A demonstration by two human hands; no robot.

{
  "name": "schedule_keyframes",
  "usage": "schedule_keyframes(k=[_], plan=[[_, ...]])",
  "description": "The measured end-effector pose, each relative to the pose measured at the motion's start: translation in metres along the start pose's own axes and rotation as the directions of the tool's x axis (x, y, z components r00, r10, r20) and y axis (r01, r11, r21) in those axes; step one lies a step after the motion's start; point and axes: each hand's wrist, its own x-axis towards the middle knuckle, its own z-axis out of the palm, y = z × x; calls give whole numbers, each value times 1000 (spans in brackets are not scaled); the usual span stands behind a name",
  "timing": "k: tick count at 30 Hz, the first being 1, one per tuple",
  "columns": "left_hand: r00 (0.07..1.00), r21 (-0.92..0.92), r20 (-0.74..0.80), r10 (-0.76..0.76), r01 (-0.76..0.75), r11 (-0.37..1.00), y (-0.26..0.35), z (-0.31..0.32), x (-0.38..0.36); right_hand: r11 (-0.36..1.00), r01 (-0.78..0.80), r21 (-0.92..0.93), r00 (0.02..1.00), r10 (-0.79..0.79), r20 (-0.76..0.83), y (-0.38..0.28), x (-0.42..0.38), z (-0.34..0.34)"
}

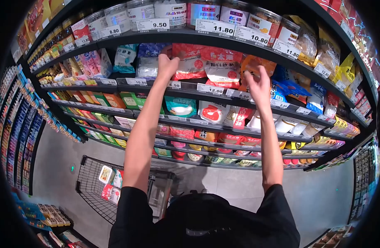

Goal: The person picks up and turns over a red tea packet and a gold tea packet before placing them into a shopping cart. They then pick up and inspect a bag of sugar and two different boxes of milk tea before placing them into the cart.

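The left hand (167, 66) grips a red-and-white snack bag (189, 62) on the shelf (223, 89); the right hand (257, 84) hovers spread wide beside an orange bag (256, 64). The wire shopping cart (88, 182) holds small packets (110, 184).

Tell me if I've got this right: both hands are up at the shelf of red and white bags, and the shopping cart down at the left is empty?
Not quite. In the head view both hands, left hand and right hand, do reach the red and white bags, but the shopping cart is not empty: several packets lie in it.

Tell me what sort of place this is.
Most likely a supermarket or grocery shop aisle. Tiered shelves carry packaged snacks with price tags along their edges, and a wire shopping cart with goods stands on the floor. Both hands reach to red-and-white bags.
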Motion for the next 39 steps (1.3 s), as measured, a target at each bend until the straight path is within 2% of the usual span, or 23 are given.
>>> schedule_keyframes(k=[1, 2, 4, 5, 6, 8, 12, 14, 15, 17, 18, 20, 21, 23, 24, 26, 27, 29, 32, 33, 35, 38, 39], plan=[[997, -24, -26, 71, -71, 997, -23, 0, 13, 990, -12, -143, 999, 16, 30, 31, 19, -5], [998, -24, -24, 64, -64, 998, -17, 0, 11, 989, -18, -146, 999, 23, 32, 31, 30, 0], [997, 21, -27, -68, 68, 997, 2, 1, 8, 998, -32, -56, 999, 34, 37, 24, 47, 11], [997, 14, -46, -62, 63, 998, -1, 2, 11, 997, -71, 40, 997, 70, 36, 23, 54, 19], [997, 12, -43, -64, 65, 998, 0, 1, 10, 997, -73, 36, 997, 72, 34, 28, 60, 20], [998, -45, -34, -49, 48, 998, 3, -1, 7, 993, -95, -66, 987, 103, 121, 37, 70, 24], [999, -31, -8, 31, -31, 999, -14, -7, 4, 992, -79, -102, 988, 91, 122, 46, 75, 26], [1000, 19, 24, 4, -4, 1000, -18, -8, 5, 953, -35, -302, 986, 82, 146, 39, 77, 22], [1000, 13, 22, 3, -3, 1000, -19, -7, 6, 951, -33, -307, 986, 81, 148, 35, 76, 20], [999, 41, -7, -40, 40, 998, -20, -6, 10, 952, 5, -307, 999, 8, 40, 28, 75, 19], [999, 35, -12, -41, 42, 999, -25, -6, 13, 950, 9, -312, 999, 5, 45, 33, 77, 17], [998, 40, -62, -25, 28, 999, -37, -6, 17, 857, 170, -486, 985, -158, 66, 44, 80, 11], [998, 37, -63, -27, 30, 999, -38, -8, 18, 855, 171, -489, 985, -158, 68, 42, 80, 9], [993, 174, -116, -23, 43, 984, -39, -12, 20, 605, 347, -716, 909, -405, 99, 37, 79, 4], [993, 172, -118, -24, 44, 984, -41, -11, 22, 604, 350, -716, 908, -405, 102, 32, 78, 1], [987, 172, -153, -45, 71, 982, -45, -12, 26, 773, 234, -589, 961, -274, 21, 23, 75, -5], [987, 172, -154, -46, 73, 982, -42, -11, 24, 773, 233, -589, 962, -273, 22, 15, 74, -7], [983, 300, -183, 6, 50, 953, -36, -9, 21, 723, 192, -664, 977, -208, 57, 4, 70, -12], [981, 357, -188, 47, 24, 934, -32, -6, 20, 702, 175, -691, 969, -247, -4, 33, 71, -11], [983, 356, -177, 47, 19, 934, -32, -6, 21, 700, 201, -686, 967, -254, 25, 33, 71, -11], [986, 104, -93, 141, -131, 986, -32, -5, 22, 738, 181, -650, 978, -203, 42, 34, 69, -7], [995, -46, 5, 102, -101, 994, -17, -7, 19, 789, 149, -596, 988, -145, 56, 30, 66, -1], [995, -44, 7, 103, -103, 994, -22, -9, 21, 802, 135, -582, 990, -133, 47, 27, 65, 2]])
